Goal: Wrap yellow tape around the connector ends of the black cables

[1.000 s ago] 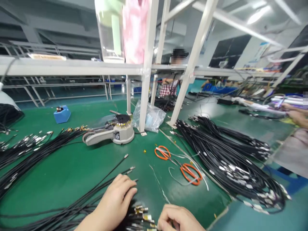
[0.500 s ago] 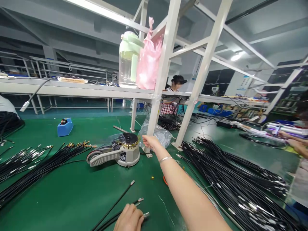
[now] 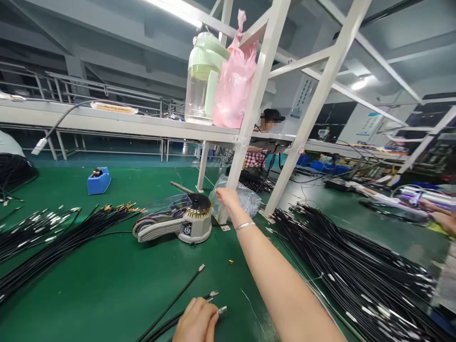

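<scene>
Nearby, black cables (image 3: 166,326) under left fingers (image 3: 209,314), clear bag (image 3: 252,202) behind right fingers (image 3: 222,194)

Cool overhead light. Tube lamp (image 3: 174,12) burns white at top; second lamp (image 3: 359,84), right, glows hazily. Far ceiling (image 3: 107,28) dim, grey. Tabletop (image 3: 107,270) fairly evenly lit; soft shadow under grey machine (image 3: 194,228). Glints on clear bag (image 3: 251,200), connector tips (image 3: 222,310). Wide-angle stretch toward edges; far right soft, co-worker's head (image 3: 273,115) partly pixelated.
</scene>
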### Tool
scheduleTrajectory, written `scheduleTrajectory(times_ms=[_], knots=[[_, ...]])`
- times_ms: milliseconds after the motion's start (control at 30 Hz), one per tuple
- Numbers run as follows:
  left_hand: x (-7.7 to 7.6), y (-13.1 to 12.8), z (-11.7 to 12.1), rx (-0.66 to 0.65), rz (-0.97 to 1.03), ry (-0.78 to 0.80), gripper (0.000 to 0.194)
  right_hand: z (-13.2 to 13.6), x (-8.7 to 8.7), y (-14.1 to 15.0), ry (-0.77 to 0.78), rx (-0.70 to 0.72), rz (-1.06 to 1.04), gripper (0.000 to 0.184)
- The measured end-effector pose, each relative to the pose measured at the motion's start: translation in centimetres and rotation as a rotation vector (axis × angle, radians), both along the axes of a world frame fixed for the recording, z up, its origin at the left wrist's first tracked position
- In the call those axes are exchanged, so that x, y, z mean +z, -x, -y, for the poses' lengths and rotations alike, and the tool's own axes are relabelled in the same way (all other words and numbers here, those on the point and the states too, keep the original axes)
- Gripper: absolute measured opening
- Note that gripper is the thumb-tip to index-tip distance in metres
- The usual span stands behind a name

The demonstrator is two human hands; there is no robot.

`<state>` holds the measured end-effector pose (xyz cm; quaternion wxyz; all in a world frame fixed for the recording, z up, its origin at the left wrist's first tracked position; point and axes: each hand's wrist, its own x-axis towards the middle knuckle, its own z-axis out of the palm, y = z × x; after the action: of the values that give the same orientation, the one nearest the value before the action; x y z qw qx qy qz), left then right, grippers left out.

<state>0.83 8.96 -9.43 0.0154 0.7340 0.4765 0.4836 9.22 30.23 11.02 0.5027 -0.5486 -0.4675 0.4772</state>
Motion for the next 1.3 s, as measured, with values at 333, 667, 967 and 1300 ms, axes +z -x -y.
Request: scheduleTrajectory(times_ms=[333,667,967,1300], knots=[[5.2,0.4,2.9,-0.068,0.164,0.081,0.017,27.0,-13.4,-4.6,0.012,0.01,-0.561,0.034],[6.4,0.1,4.4,-0.016,0.237,0.174,0.011,29.5,-16.7,-1.3,-0.147,0.057,-0.642,0.034],[6.4,0.5,4.4,-0.044,0.154,0.031,0.014,30.4,-16.7,-0.9,-0.168,0.031,-0.701,0.035],[6.4,0.8,4.5,-0.072,-0.016,-0.186,0.022,30.4,-17.0,-0.3,-0.178,0.054,-0.704,0.04]])
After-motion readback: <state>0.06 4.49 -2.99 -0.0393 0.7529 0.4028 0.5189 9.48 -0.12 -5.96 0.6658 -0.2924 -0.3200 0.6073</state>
